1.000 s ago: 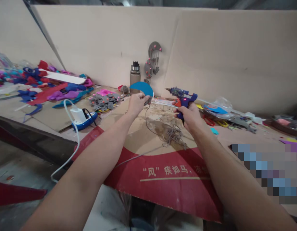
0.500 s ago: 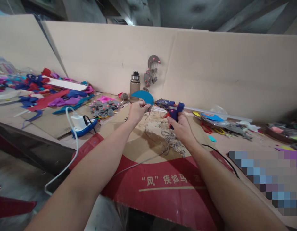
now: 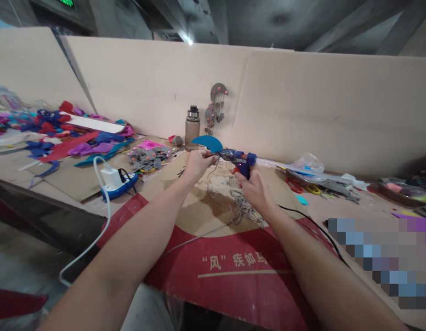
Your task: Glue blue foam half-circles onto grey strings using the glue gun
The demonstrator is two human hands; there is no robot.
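Note:
My left hand [image 3: 200, 164] pinches a blue crescent-shaped piece [image 3: 208, 143] by its lower edge, raised above the cardboard. A thin grey cord [image 3: 209, 177] hangs down from near those fingers. Wrapped around the handle of a blue hot glue gun [image 3: 245, 162] is my right hand [image 3: 251, 184]. The gun points left, its nozzle close to the right end of the blue piece; I cannot tell whether they touch. A clear glue stick [image 3: 285, 166] sticks out behind it. Below lies a tangle of grey cord [image 3: 245, 207] on the cardboard sheet [image 3: 178, 211].
A bottle [image 3: 192, 128] and a grey crescent ornament [image 3: 218, 92] stand at the back panel. Grey felt pieces [image 3: 150, 158], a power strip [image 3: 120, 186] and colourful felt scraps [image 3: 85, 142] are left. To the right are scissors [image 3: 294, 186] and a tray [image 3: 399, 191].
The glue gun has moved slightly left, nearer my left hand, and more of its clear stick shows behind it. The blue piece is turned a little, its curved edge upward.

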